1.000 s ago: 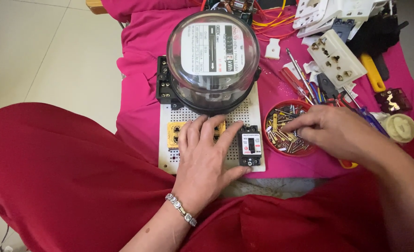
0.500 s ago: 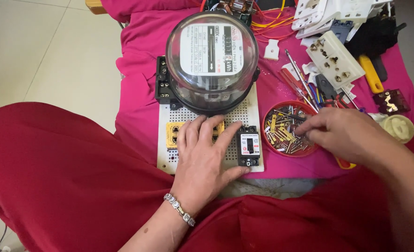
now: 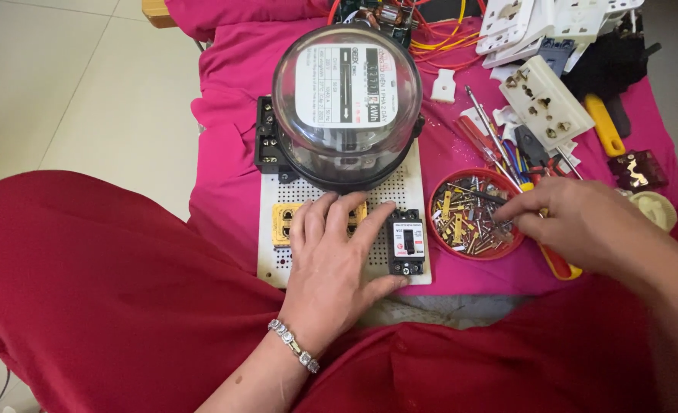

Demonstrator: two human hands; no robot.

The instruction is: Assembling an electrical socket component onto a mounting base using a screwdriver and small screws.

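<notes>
Left hand: the left hand lies flat, palm down, in the lower middle of the frame on the white perforated board; its grip is open, fingers spread, holding nothing.
Under the left hand: its fingertips cover part of the yellow socket block, and the thumb reaches out beneath the small black circuit breaker, which sits just beside the hand on the board's right end.
Wrist: a beaded silver bracelet circles the left wrist at lower centre.
Right hand: the right hand comes in from the right edge, its fingertips dipped at the right rim of the red round dish; the fingers are drawn together, but whether they pinch anything cannot be told.
Dish: it holds a heap of small brass and steel screws and terminals, right of centre, just beside the board.
Meter: a round electricity meter under a clear dome stands on the board's upper part, top centre.
Cloth: everything rests on a pink cloth over the worktop.
Upper right: white wall sockets, screwdrivers and a yellow-handled tool lie scattered.
Foreground: red fabric fills the lower left.
</notes>
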